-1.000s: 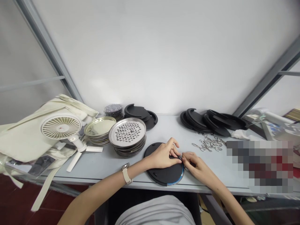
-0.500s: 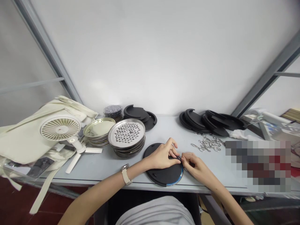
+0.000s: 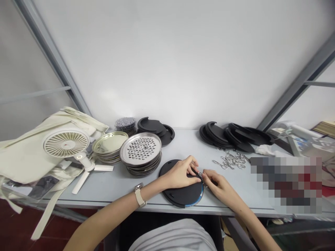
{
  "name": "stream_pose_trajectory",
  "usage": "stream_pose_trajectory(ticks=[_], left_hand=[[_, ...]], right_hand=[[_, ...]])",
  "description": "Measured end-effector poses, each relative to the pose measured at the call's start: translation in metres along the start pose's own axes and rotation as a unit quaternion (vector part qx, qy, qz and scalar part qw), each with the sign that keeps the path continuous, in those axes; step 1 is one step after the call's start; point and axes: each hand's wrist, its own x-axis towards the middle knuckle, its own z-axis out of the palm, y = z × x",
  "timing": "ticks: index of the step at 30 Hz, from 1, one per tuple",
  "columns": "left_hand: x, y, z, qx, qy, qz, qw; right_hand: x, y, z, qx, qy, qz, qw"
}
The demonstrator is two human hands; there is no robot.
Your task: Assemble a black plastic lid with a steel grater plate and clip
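A round black disc [image 3: 183, 195] with a blue strip along its right rim lies flat near the table's front edge. Over its top rests my left hand [image 3: 181, 173], thumb and fingers bent together at the right rim. My right hand [image 3: 218, 185] pinches a small metal wire clip [image 3: 200, 174] against that rim, beside the left fingertips. Part of the clip shows as a silver loop; the rest is hidden by the fingers. Several similar loose wire clips [image 3: 232, 160] lie in a pile beyond my right hand.
Left of the disc stand a stack of perforated metal grater plates [image 3: 141, 150] and a stack of shiny round lids [image 3: 110, 144]. Black round covers lie at the back left [image 3: 151, 127] and back right [image 3: 230, 136]. A white handheld fan [image 3: 66, 144] rests on a cream bag [image 3: 26, 150].
A silver loop of the wire clip now shows between my fingertips, where it was darker and less visible. Both hands stay almost in place at the disc's rim.
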Motion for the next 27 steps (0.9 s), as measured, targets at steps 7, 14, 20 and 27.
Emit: stream_pose_trajectory(ticks=[7,14,20,27], left_hand=[[-0.001,0.0009,0.0007,0.025,-0.006,0.031,0.999],[-0.0017,0.0044,-0.0003,0.035,-0.023,0.041,0.998],[-0.0016,0.0058,-0.0004,0.045,-0.026,0.036,0.998],[-0.0003,-0.0001,0.0021,-0.002,-0.033,0.031,0.999]], right_hand=[[-0.0014,-0.002,-0.0001,-0.014,-0.004,-0.018,1.0],[-0.0013,-0.0045,0.0003,-0.009,0.0,-0.027,1.0],[-0.0005,-0.0047,0.0001,-0.008,-0.011,-0.033,0.999],[-0.0025,-0.0002,-0.0001,0.01,-0.01,-0.017,1.0]])
